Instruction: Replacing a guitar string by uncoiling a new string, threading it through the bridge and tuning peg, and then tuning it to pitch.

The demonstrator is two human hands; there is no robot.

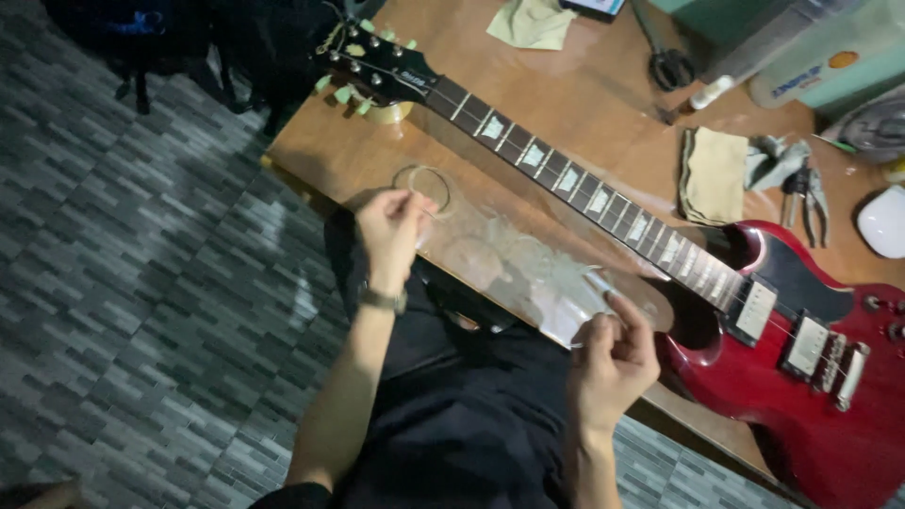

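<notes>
**Clerk:** Item one, nearest you: the hands. How are they sitting?

**Me:** I'm holding my right hand (611,363) lowest in the frame, over my dark lap, fingers curled in and thumb pinched against the forefinger. It seems to be gripping one end of the guitar string (426,188), though the wire there is too thin for me to make out. I'm raising my left hand (391,231), a watch (384,300) on its wrist, above the table edge (302,179), fingertips closed on the coiled part of that string. The coil is hanging at my fingertips, just over the wooden top.

**Clerk:** Item two: what is lying past the hands?

**Me:** A clear plastic sheet (528,269) is lying on the table between my hands and the red electric guitar (801,368). The guitar's neck (556,174) is running diagonally across, headstock (372,61) toward the far left corner, body at the right.

**Clerk:** And beyond the neck?

**Me:** A folded tan cloth (714,174), pliers (804,193) beside it, a white mouse (886,221) at the right edge, a second cloth (533,24) and scissors (667,61) farther back.
</notes>
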